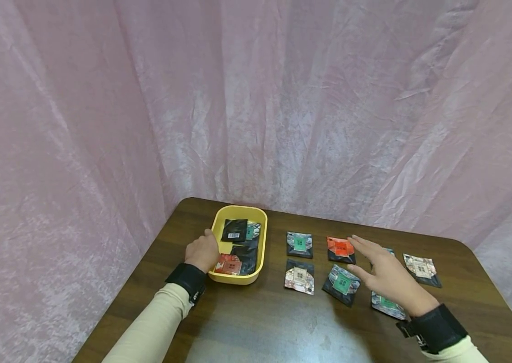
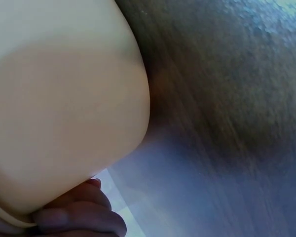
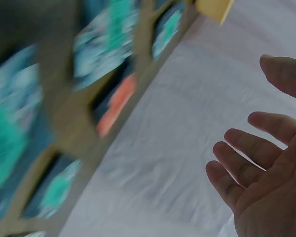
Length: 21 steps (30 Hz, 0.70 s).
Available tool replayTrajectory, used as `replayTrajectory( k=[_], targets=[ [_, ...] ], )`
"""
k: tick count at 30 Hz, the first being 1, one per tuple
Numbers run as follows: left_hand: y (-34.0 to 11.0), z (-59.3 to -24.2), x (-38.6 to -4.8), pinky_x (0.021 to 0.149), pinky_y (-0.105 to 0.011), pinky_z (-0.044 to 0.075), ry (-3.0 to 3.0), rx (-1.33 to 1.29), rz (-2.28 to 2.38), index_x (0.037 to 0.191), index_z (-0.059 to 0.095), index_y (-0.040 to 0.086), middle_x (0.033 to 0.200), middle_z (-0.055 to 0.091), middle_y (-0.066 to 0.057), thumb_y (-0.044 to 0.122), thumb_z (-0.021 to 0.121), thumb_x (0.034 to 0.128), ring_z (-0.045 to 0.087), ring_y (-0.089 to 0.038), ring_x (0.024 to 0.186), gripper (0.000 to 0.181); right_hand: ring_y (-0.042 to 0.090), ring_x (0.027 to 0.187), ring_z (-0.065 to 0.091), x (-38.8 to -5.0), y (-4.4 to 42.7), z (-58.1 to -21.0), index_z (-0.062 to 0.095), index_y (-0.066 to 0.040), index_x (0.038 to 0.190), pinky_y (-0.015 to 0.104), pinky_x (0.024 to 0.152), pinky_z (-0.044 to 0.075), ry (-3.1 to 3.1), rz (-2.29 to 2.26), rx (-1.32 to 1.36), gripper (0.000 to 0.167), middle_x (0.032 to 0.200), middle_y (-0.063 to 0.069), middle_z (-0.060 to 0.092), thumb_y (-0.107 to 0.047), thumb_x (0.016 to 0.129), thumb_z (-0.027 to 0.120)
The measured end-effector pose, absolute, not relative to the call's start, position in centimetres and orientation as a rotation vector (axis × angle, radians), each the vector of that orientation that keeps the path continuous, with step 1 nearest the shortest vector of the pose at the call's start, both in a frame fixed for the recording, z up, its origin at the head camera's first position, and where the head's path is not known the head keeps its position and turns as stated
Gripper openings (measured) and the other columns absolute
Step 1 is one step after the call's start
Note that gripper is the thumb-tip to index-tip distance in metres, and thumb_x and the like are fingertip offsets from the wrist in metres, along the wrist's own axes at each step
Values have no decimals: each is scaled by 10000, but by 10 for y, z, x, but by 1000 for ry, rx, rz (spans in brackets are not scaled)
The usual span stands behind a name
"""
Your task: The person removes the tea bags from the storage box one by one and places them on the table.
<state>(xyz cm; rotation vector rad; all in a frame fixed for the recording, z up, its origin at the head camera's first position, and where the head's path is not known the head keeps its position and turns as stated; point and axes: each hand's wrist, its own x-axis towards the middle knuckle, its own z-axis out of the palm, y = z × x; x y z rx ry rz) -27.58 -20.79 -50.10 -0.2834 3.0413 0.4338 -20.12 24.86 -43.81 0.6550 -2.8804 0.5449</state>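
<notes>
My left hand [image 1: 203, 251] grips the left rim of a yellow basket [image 1: 264, 242]; in the left wrist view, curled fingers [image 2: 84, 212] lie at the edge of its pale wall [image 2: 74, 108]. Inside the basket are several packets, among them a black one [image 1: 235, 230] and a red one [image 1: 228, 264]. My right hand [image 1: 389, 276] hovers over the packets at the right, fingers spread and holding nothing; the right wrist view shows the same hand [image 3: 271, 173] with the palm bare. It partly hides a green-labelled packet [image 1: 387, 305] and another behind it.
Left of my right hand lie a green-labelled packet [image 1: 299, 244], a cream one [image 1: 299, 277], an orange one [image 1: 341, 249] and a tilted green one [image 1: 341, 284]. Another cream packet [image 1: 421, 269] is at the far right. A pink curtain [image 1: 310, 111] hangs behind the wooden table [image 1: 256, 322].
</notes>
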Motion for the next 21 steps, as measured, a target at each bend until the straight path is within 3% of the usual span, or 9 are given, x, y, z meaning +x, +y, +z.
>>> replayTrajectory(
  k=[8, 15, 21],
  targets=[
    [-206, -499, -274, 795, -535, 596, 3050, -278, 429, 1199, 518, -23, 1040, 715, -230, 203, 665, 1004, 716, -339, 869, 332, 459, 1525, 448, -229, 189, -427, 408, -97, 1639, 662, 1149, 445, -2814, 598, 837, 761, 1697, 179, 423, -319, 998, 754],
    [-206, -499, -274, 786, -527, 598, 3052, -285, 422, 1193, 521, -18, 1035, 716, -222, 202, 667, 1005, 710, -326, 857, 324, 422, 1574, 391, -249, 144, -424, 238, -114, 1701, 639, 1215, 391, -2817, 690, 917, 918, 1723, 178, 373, -345, 986, 766],
    [-206, -498, -272, 769, -560, 597, 3097, -269, 429, 1155, 535, -35, 1040, 733, -264, 166, 661, 982, 753, -395, 900, 293, 385, 1593, 382, -265, 104, -428, 289, -125, 1689, 599, 1253, 368, -2794, 737, 1015, 885, 1711, 166, 399, -352, 982, 769]
  ],
)
